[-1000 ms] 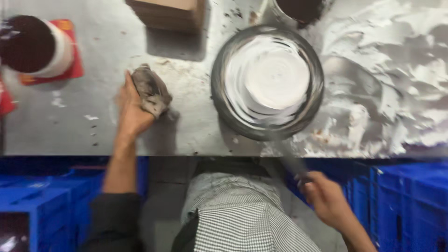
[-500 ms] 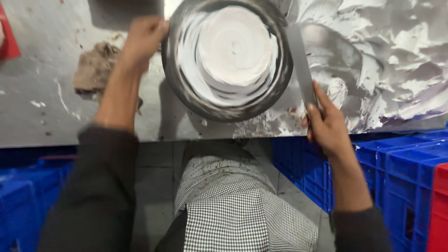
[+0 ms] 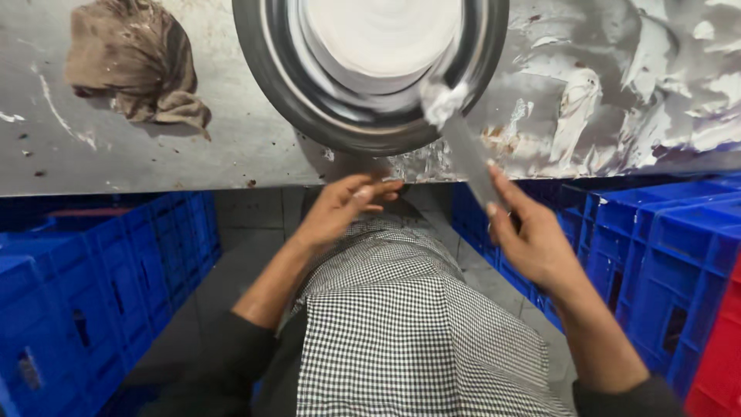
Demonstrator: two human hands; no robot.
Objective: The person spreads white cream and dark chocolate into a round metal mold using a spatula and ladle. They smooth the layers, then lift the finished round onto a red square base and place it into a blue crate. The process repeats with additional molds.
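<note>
A round steel turntable [image 3: 309, 116] carrying a white frosted cake [image 3: 386, 31] sits at the front edge of the steel table [image 3: 116, 162]. My right hand [image 3: 532, 239] grips a long flat spatula [image 3: 467, 147] whose tip, loaded with white cream, rests against the turntable's rim. My left hand [image 3: 343, 208] hangs just below the table edge under the turntable, fingers loosely apart, holding nothing. A checked apron covers my front.
A crumpled brown cloth [image 3: 131, 66] lies on the table at the left. White cream is smeared over the table's right side [image 3: 633, 85]. Blue plastic crates [image 3: 85, 293] stand on the left floor, and more blue crates [image 3: 664, 262] with a red one [image 3: 722, 347] on the right.
My left hand left the turntable's far rim and dropped below the table edge. My right hand moved the spatula in from the right so its creamy tip meets the turntable. The view shifted closer.
</note>
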